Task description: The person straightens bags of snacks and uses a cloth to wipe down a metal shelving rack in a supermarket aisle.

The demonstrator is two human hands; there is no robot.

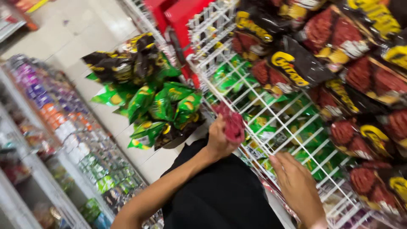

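Red cloth (232,124) in left hand (219,140) grip, right hand (296,186) open against white wire rack (296,127), snack bags (157,106) hanging beside.

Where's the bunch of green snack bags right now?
In the head view, the bunch of green snack bags hangs left of centre, up-left of the left hand and left of the white wire rack.

Side shelves (63,127), white floor tiles (72,29)
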